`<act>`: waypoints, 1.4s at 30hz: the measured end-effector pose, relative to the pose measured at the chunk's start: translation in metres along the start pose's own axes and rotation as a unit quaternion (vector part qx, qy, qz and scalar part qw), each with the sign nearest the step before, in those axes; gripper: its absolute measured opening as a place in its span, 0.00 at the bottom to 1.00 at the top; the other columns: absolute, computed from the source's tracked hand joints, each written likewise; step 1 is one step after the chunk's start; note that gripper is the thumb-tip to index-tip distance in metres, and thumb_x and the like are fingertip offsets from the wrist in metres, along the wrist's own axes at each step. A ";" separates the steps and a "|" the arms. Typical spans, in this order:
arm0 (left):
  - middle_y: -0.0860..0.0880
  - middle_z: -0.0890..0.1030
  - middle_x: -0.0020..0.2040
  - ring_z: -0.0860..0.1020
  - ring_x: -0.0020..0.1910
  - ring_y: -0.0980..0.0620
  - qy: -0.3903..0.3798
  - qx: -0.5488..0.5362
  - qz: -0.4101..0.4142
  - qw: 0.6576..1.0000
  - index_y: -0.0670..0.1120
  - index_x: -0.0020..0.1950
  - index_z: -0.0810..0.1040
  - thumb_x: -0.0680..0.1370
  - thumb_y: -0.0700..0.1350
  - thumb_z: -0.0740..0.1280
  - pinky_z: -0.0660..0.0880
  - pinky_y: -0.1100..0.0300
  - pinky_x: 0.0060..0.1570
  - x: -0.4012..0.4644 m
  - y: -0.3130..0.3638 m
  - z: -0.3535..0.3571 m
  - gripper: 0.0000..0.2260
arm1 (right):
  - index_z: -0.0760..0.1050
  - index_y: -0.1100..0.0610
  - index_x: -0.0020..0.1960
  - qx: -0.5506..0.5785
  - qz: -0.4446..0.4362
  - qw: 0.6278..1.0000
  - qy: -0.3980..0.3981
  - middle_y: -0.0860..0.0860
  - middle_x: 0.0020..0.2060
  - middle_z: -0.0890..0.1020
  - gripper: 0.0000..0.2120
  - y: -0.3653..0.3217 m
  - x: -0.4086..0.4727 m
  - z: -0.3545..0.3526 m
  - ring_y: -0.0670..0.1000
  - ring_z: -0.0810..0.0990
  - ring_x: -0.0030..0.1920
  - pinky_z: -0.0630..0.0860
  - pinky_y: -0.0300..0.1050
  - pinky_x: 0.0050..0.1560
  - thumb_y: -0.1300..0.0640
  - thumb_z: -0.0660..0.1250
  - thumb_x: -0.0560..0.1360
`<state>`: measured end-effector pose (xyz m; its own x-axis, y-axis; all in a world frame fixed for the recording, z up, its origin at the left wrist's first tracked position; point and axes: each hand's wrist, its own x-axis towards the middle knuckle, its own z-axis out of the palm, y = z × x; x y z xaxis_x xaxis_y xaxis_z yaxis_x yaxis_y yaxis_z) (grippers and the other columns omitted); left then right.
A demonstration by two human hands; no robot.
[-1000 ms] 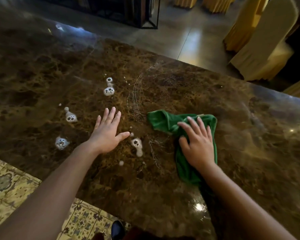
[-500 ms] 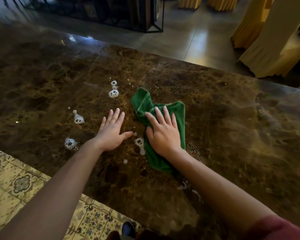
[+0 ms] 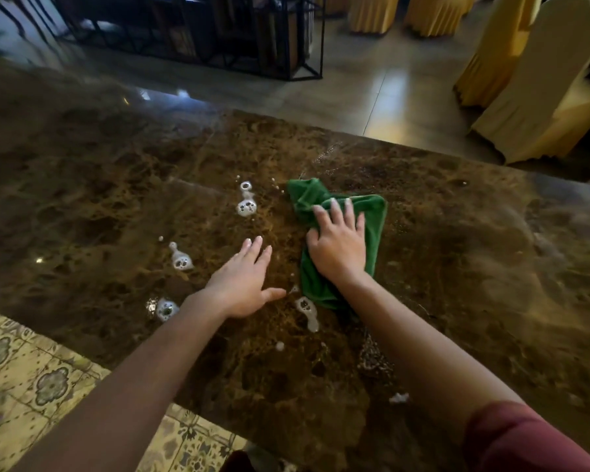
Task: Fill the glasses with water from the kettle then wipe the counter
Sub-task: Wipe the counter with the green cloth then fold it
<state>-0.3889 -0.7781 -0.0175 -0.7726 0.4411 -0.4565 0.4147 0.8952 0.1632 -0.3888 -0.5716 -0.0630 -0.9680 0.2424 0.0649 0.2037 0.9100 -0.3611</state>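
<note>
**Wiping under way: puddles at risk of being smeared or missed**

A green cloth (image 3: 341, 240) is pressed flat on the brown marble desk (image 3: 474, 267) at frame centre by the right hand (image 3: 338, 247), fingers spread, nothing clamped. The left hand (image 3: 242, 284) is laid flat on the stone just beside it, fingers straight.

Foamy puddles (image 3: 246, 206) are seen left of the cloth, untouched; one (image 3: 309, 313) lies just below its lower edge.

Risks, as judged:
- Water could be pushed toward the near edge and onto the tiled floor (image 3: 31, 379).
- The bunched cloth may skip puddles.
- The left palm could slip on wet stone.

No glasses or kettle are in view.
</note>
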 end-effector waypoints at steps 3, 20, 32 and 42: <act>0.52 0.59 0.82 0.60 0.80 0.51 0.032 -0.027 0.033 0.999 0.52 0.81 0.61 0.79 0.66 0.62 0.64 0.50 0.73 0.008 -0.028 -0.033 0.34 | 0.76 0.54 0.73 0.072 -0.015 0.996 0.043 0.55 0.75 0.75 0.21 -0.001 -0.005 -0.005 0.60 0.66 0.79 0.58 0.61 0.81 0.56 0.63 0.81; 0.50 0.42 0.84 0.39 0.81 0.51 0.045 -0.045 0.008 0.998 0.46 0.83 0.48 0.83 0.58 0.60 0.47 0.50 0.78 0.109 -0.175 -0.071 0.35 | 0.81 0.57 0.63 0.438 0.241 0.827 0.256 0.57 0.58 0.82 0.19 0.029 0.183 -0.051 0.56 0.82 0.59 0.82 0.45 0.59 0.68 0.58 0.80; 0.48 0.36 0.83 0.33 0.80 0.52 0.029 -0.067 0.007 0.997 0.45 0.83 0.43 0.84 0.59 0.57 0.38 0.53 0.77 0.124 -0.181 -0.061 0.36 | 0.84 0.53 0.60 0.401 0.027 0.915 0.030 0.45 0.51 0.85 0.14 -0.069 0.164 0.010 0.39 0.83 0.49 0.84 0.42 0.49 0.63 0.63 0.81; 0.47 0.42 0.84 0.38 0.81 0.50 0.057 -0.143 -0.028 0.988 0.43 0.83 0.48 0.86 0.57 0.51 0.40 0.49 0.78 0.127 -0.168 -0.057 0.30 | 0.87 0.50 0.52 0.465 0.112 0.878 -0.019 0.49 0.46 0.89 0.15 -0.069 0.029 -0.012 0.50 0.86 0.45 0.84 0.49 0.46 0.61 0.63 0.76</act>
<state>-0.5843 -0.8688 -0.0530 -0.8461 0.3804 -0.3733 0.2299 0.8924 0.3884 -0.4294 -0.6231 -0.0251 -0.9262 0.3539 -0.1297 0.1992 0.1677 -0.9655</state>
